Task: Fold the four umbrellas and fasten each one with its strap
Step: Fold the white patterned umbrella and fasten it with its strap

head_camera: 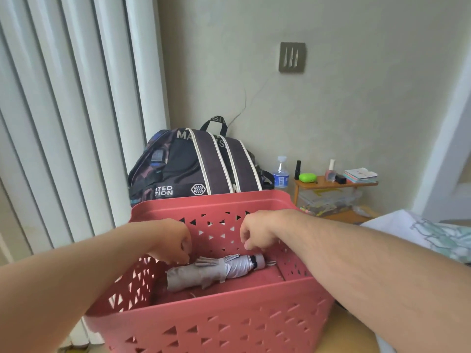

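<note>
Hovering over strapped grey umbrella [216, 272] inside pink basket [229, 324], left hand [175, 244] and right hand [257, 234] loosely curled, gripping nothing, seemingly just after depositing it.

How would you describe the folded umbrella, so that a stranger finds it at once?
Find the big pink basket with triangular holes, in front of the dark backpack. On its floor lies a pale grey folded umbrella, a strap around its middle, its white handle end pointing right. It is the only thing visible in the basket.
</note>
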The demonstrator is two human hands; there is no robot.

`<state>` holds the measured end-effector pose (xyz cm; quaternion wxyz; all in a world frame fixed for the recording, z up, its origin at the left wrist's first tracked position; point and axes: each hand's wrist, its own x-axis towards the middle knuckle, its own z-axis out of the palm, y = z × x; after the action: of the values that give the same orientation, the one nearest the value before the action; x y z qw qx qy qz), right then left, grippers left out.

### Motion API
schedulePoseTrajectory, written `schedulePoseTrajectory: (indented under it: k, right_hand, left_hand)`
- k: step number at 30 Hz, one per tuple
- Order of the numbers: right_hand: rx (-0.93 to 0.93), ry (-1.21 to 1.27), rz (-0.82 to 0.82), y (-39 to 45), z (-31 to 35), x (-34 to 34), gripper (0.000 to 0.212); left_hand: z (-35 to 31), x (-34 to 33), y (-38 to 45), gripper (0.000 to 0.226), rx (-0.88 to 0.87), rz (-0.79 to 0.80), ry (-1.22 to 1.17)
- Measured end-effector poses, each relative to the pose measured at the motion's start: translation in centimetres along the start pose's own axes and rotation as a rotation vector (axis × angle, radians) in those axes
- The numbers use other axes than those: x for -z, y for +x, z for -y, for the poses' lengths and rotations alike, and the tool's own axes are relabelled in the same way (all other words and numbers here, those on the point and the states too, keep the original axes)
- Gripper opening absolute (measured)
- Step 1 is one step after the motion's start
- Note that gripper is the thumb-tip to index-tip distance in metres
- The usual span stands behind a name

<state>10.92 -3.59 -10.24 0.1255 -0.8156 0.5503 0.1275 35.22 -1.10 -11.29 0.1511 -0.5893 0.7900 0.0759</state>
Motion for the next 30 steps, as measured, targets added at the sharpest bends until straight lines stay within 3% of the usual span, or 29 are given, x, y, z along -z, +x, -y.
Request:
schedulePoseTrajectory:
  k: [6,12,17,24,30]
  right_hand:
    - [0.02,0.137,-0.096,-6.1,-0.8,3.8,0.021]
    - [-0.005,0.281,-0.523,-17.3,-4.6,4.4,0.013]
    - [-0.112,0.213,-0.689,-27.4,-10.2,0.8,0.017]
    - [-0.333,0.312,-0.811,-36.4,-19.7,-7.4,0.019]
    - [-0.351,0.73,-0.881,-34.9,-21.9,-16.5,0.026]
  left_hand:
    - [-3.0,5.1,-4.9,0.016,-0.102,-0.184,-0.177]
    - [-11.0,8.7,-9.4,0.026,-0.208,-0.6,-0.418]
    - [-21.1,8.7,-11.8,0.026,-0.43,-0.802,-0.539]
    - [-33.9,4.3,-11.8,0.028,-0.627,-0.739,-0.5]
    - [-38.9,-4.4,-7.8,0.024,-0.278,-0.475,-0.696]
